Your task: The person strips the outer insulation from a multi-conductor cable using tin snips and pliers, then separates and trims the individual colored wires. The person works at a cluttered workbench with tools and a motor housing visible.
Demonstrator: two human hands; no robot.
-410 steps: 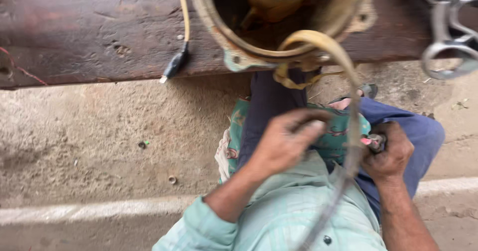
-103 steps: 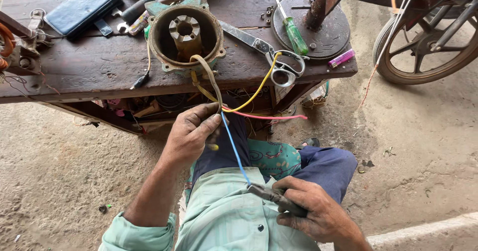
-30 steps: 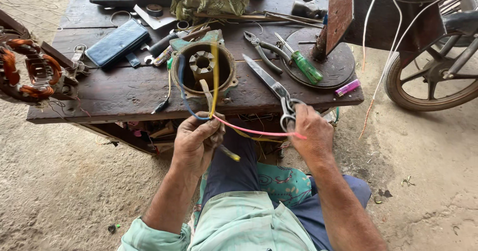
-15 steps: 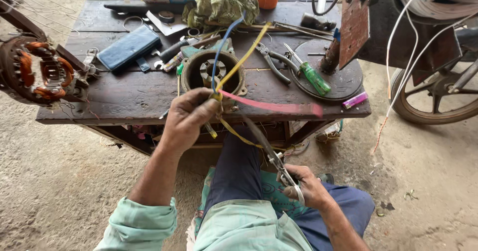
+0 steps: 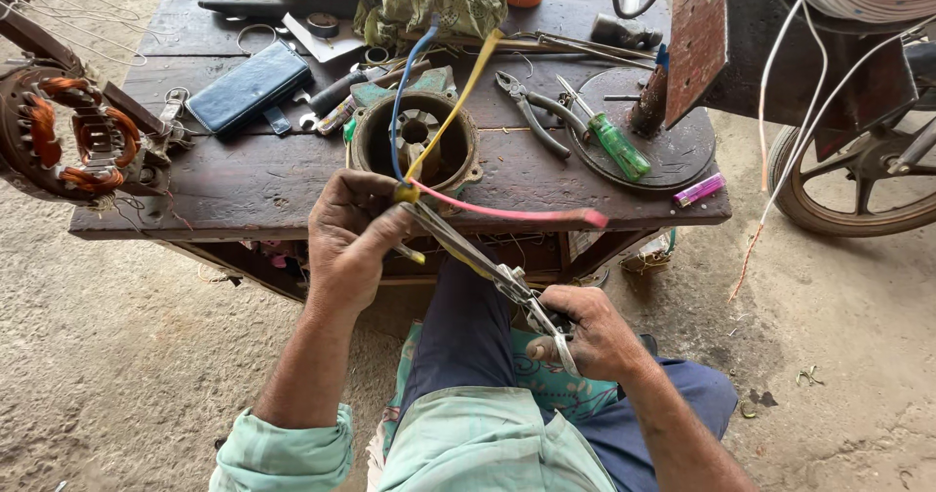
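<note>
My left hand (image 5: 351,238) pinches a bundle of wires at the near edge of the wooden table (image 5: 244,195). From the pinch a blue wire (image 5: 398,102), a yellow wire (image 5: 458,102) and a pink wire (image 5: 526,214) fan out. My right hand (image 5: 590,334) holds metal scissors (image 5: 483,263) by the handles; their blades reach up to the wires beside my left fingers. Behind the wires a round motor housing (image 5: 414,146) sits on the table.
Pliers (image 5: 531,112), a green-handled screwdriver (image 5: 616,146), a pink lighter (image 5: 698,190), a blue wallet (image 5: 249,87) and a green rag (image 5: 439,0) lie on the table. A copper-wound stator (image 5: 73,141) stands at left. A wheel (image 5: 858,185) is at right.
My right hand picked the scissors off the table and brought their blades to the wire bundle. My left hand raised the bundle; the view moved in closer.
</note>
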